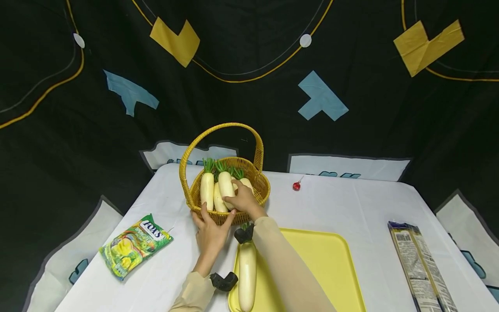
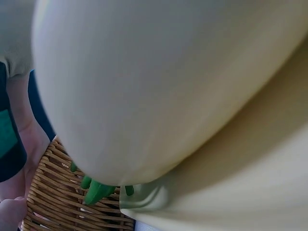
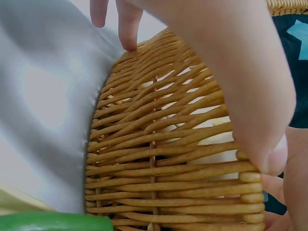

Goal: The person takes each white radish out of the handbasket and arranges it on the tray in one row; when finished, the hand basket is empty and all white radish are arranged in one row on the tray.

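Note:
A golden wicker basket (image 1: 255, 173) with a tall arched handle holds several white radishes with green tops. My right hand (image 1: 246, 200) reaches over its front right rim and grips a white radish (image 1: 225, 184) lying on the others. Against the basket's front wall, my left hand (image 1: 212, 236) spreads its fingers, one fingertip at the rim. The right wrist view shows a hand (image 3: 226, 62) touching the woven wall (image 3: 159, 159) from outside. Another white radish (image 1: 247, 277) lies on the yellow tray (image 1: 319, 255); a large pale radish surface (image 2: 134, 86) fills the left wrist view.
A green Fox's candy bag (image 1: 136, 245) lies on the white table left of the basket. To the right are a small red lollipop (image 1: 296, 186) and a long flat printed packet (image 1: 421, 268). A black curtain (image 1: 249, 104) hangs behind the table.

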{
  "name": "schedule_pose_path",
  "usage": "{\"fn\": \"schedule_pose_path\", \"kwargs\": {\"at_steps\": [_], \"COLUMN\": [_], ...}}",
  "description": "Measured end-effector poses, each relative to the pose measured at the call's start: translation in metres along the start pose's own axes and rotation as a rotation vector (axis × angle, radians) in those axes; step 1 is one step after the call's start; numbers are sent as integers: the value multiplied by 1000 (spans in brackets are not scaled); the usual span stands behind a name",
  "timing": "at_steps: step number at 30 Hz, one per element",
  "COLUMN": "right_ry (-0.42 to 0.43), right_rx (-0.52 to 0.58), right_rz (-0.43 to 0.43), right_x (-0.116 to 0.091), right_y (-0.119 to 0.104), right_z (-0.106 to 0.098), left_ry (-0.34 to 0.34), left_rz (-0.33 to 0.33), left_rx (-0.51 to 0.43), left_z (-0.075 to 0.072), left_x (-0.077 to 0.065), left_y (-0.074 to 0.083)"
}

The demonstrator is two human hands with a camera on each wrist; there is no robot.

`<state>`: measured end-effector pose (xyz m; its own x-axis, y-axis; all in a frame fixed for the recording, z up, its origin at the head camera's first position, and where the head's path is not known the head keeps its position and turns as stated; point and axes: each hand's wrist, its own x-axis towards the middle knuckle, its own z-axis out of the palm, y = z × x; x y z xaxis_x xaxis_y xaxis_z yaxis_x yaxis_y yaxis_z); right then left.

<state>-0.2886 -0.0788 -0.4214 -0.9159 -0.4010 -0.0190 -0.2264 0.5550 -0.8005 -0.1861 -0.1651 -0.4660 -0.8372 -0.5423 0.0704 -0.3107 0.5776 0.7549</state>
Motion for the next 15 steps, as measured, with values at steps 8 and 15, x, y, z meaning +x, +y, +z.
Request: {"fn": "schedule_pose_path", "kwargs": {"at_steps": [8,15], "right_ry": [-47,-66], "right_rx": [116,191], "right_rz": [26,56], "right_x": [-1,2], "right_y": [4,7], "right_z": [-2,-5], "left_ry": [9,-1], "left_rz": [-2,0], "left_rx": [2,9], "left_z": [-1,-1], "left_x": [-1,0], "left_y": [0,0]}}
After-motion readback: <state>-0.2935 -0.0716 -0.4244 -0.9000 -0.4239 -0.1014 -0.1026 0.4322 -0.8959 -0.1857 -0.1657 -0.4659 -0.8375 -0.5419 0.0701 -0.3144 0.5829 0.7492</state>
